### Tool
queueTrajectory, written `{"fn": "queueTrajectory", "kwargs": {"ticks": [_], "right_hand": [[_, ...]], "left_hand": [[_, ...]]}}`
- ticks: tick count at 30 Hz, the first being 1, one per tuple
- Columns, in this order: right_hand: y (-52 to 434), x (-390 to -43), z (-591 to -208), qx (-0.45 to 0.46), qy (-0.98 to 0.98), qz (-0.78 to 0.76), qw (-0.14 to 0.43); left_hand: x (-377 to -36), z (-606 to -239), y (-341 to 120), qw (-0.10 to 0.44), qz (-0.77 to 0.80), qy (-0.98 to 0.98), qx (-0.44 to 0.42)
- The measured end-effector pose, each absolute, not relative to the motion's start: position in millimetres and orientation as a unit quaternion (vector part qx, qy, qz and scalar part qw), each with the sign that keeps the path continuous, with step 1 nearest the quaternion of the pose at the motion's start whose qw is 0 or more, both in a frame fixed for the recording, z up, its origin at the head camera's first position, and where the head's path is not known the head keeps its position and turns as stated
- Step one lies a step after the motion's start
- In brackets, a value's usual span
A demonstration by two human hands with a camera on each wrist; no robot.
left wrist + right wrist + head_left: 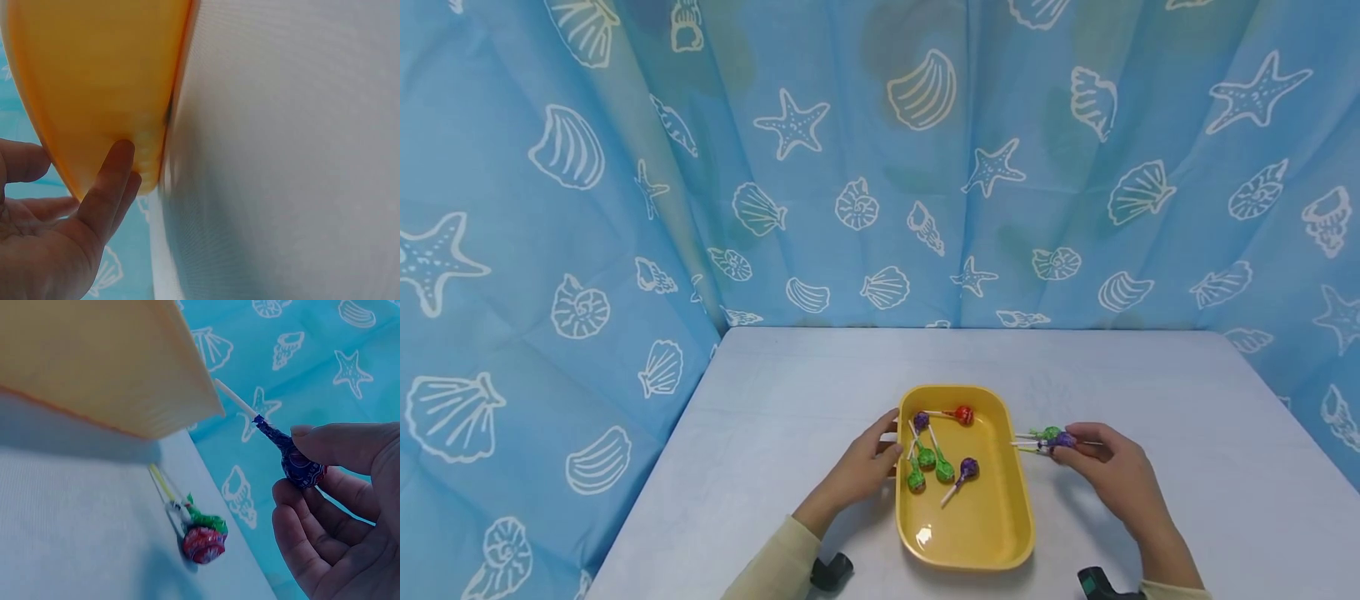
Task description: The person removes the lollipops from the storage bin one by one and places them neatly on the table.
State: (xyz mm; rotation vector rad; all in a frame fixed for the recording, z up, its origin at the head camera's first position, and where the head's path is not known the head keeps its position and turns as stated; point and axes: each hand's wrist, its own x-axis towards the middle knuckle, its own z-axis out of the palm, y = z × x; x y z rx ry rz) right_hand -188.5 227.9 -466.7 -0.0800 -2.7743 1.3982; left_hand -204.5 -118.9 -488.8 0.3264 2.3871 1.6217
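My right hand (1116, 468) pinches a purple-wrapped lollipop (302, 467) by its candy end, just right of the yellow tray (977, 529). The lollipop's white stick points toward the tray's rim. Below it, a red-wrapped lollipop (205, 544) and a green-wrapped lollipop (209, 520) lie together on the table, partly overlapping. At the tray's left side, my left hand (859, 468) touches the outer wall with fairly straight fingers, the thumb by the rim. Inside the tray lie several green lollipops (944, 472), two purple lollipops (969, 468) and one red lollipop (964, 415).
A white cloth covers the table (790, 392). Behind and to the sides hangs a blue curtain (865, 150) with white shells and starfish. Dark wrist devices (831, 573) show near both forearms at the bottom.
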Motion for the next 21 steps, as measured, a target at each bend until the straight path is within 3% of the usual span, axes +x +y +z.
{"fn": "queueTrajectory", "kwargs": {"ticks": [10, 21], "right_hand": [[239, -187, -476, -0.063, -0.900, 0.431, 0.014], [247, -190, -497, -0.107, -0.902, 0.417, -0.029]], "left_hand": [[-203, -487, -119, 0.118, 0.556, 0.815, 0.113], [-203, -488, -117, 0.118, 0.550, 0.819, 0.108]]}}
